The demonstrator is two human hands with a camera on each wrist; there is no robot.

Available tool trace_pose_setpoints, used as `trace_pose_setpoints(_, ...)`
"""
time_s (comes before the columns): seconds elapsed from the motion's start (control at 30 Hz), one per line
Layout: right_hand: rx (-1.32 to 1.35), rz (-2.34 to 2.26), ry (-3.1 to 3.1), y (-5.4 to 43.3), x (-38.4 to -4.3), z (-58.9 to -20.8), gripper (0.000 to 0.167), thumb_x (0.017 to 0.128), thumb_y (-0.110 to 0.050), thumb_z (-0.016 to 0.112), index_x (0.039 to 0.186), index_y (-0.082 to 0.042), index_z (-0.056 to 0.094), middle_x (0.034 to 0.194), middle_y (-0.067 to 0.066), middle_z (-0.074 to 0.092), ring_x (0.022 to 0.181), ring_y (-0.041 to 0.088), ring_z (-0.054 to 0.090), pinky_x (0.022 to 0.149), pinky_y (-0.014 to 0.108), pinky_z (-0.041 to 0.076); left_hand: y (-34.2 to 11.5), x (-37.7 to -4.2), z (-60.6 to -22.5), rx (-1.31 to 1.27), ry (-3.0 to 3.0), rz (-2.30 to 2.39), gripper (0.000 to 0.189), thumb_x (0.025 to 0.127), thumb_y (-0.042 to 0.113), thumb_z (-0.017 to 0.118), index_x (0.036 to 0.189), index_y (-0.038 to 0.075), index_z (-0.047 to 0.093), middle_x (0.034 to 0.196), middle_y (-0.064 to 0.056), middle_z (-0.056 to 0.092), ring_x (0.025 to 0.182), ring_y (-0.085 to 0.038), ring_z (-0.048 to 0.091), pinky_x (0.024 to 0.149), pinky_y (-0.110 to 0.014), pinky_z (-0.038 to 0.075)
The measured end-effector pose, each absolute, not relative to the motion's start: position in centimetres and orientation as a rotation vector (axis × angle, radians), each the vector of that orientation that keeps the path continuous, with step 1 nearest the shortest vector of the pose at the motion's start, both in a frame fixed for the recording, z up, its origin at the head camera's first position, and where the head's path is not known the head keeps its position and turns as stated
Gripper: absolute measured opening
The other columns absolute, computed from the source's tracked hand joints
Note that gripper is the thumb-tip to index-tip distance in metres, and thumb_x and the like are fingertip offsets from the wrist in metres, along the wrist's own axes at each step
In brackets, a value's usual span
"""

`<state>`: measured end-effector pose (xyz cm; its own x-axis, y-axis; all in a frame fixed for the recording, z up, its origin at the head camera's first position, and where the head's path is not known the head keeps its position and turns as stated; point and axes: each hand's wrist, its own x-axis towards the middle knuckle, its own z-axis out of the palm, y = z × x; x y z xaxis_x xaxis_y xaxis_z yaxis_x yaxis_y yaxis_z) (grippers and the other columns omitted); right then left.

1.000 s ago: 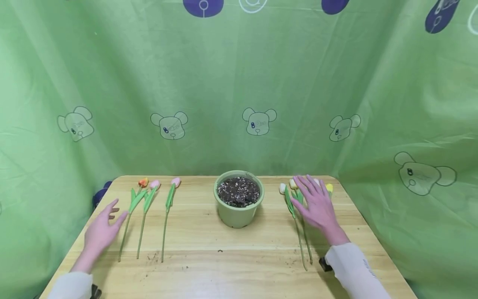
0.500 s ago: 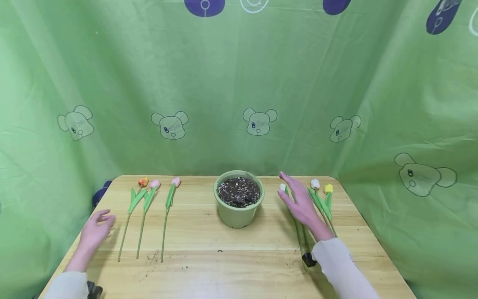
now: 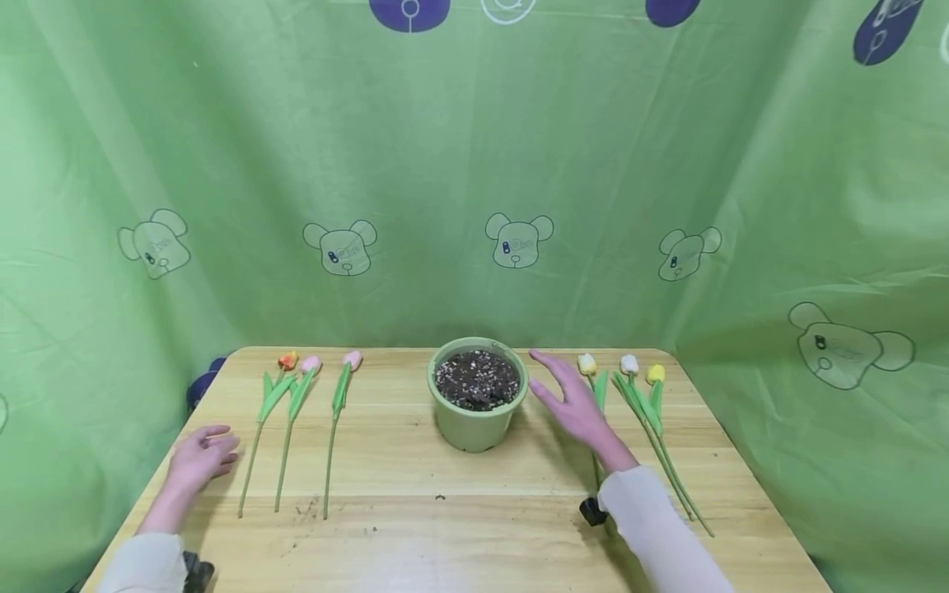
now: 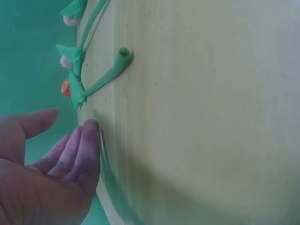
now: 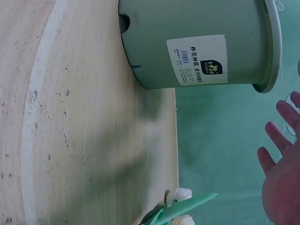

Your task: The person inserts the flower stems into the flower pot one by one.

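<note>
My right hand hovers just right of the green flowerpot, fingers spread, holding nothing. Dark soil fills the pot; a white label on its side shows in the right wrist view. Behind and right of that hand lie a cream tulip, a white tulip and a yellow tulip. My left hand is relaxed and holds nothing, left of an orange-red tulip. Two pink tulips, the nearer one and another, lie beyond it.
Everything lies on a light wooden table with scattered soil crumbs. A green curtain with bear-head prints hangs around the back and sides. Dark camera mounts sit under the wrists.
My right hand has moved left, from over the right-hand tulips to beside the pot, uncovering the cream, white and yellow flowers. The left hand has lowered slightly and its fingers have relaxed.
</note>
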<state>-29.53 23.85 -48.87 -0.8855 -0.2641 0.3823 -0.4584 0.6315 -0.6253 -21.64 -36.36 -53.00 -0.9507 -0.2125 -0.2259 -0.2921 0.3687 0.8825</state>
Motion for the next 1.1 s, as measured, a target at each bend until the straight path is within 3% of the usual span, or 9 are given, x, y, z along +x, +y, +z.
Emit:
trace_pose_setpoints(0.2,0.587,1.084,-2.618,23.3,-29.5,-48.8,0.057,0.105,-0.038,0.059,0.157,-0.019,0.044,0.161,0.010,0.045,0.147,0.039,0.041,0.120,0.075,0.032,-35.7,-22.1,-53.3,-0.473,2.457,1.718,0.068,0.105,0.017,0.060,0.155,-0.012,0.026,0.145,-0.037,0.049,0.092,-0.006,0.068,0.085,-0.023,0.066)
trace_pose_setpoints(0.43,0.581,1.087,-2.659,22.9,-29.7,-49.0,0.059,0.104,-0.043,0.060,0.158,-0.027,0.042,0.161,0.012,0.045,0.148,0.037,0.041,0.120,0.074,0.032,-34.9,-22.5,-53.6,-0.472,2.420,1.763,0.068,0.101,0.014,0.065,0.153,-0.012,0.029,0.135,-0.034,0.057,0.090,-0.005,0.067,0.084,-0.024,0.067)
trace_pose_setpoints(0.7,0.586,1.085,-2.652,23.0,-29.8,-49.2,0.059,0.104,-0.044,0.060,0.157,-0.025,0.044,0.159,0.012,0.047,0.146,0.037,0.043,0.119,0.074,0.034,-33.6,-22.8,-53.9,-0.516,2.514,1.746,0.064,0.088,-0.004,0.071,0.144,-0.014,0.042,0.117,-0.022,0.069,0.078,-0.002,0.065,0.072,-0.021,0.067)
trace_pose_setpoints(0.9,0.613,1.113,-2.640,23.0,-29.9,-49.3,0.057,0.105,-0.040,0.060,0.156,-0.019,0.046,0.159,0.010,0.047,0.147,0.036,0.042,0.121,0.073,0.032,-33.3,-23.0,-54.3,-0.576,2.617,1.646,0.059,0.083,-0.005,0.070,0.138,-0.012,0.052,0.118,-0.026,0.068,0.075,-0.004,0.064,0.067,-0.021,0.066)
trace_pose_setpoints(1.1,0.659,1.132,-2.608,22.7,-29.9,-49.4,0.054,0.105,-0.036,0.061,0.154,-0.019,0.048,0.159,0.013,0.047,0.146,0.036,0.042,0.122,0.073,0.031,-33.8,-22.9,-54.4,-0.584,2.593,1.651,0.062,0.084,-0.003,0.073,0.141,-0.010,0.050,0.122,-0.028,0.068,0.075,-0.006,0.067,0.069,-0.024,0.068)
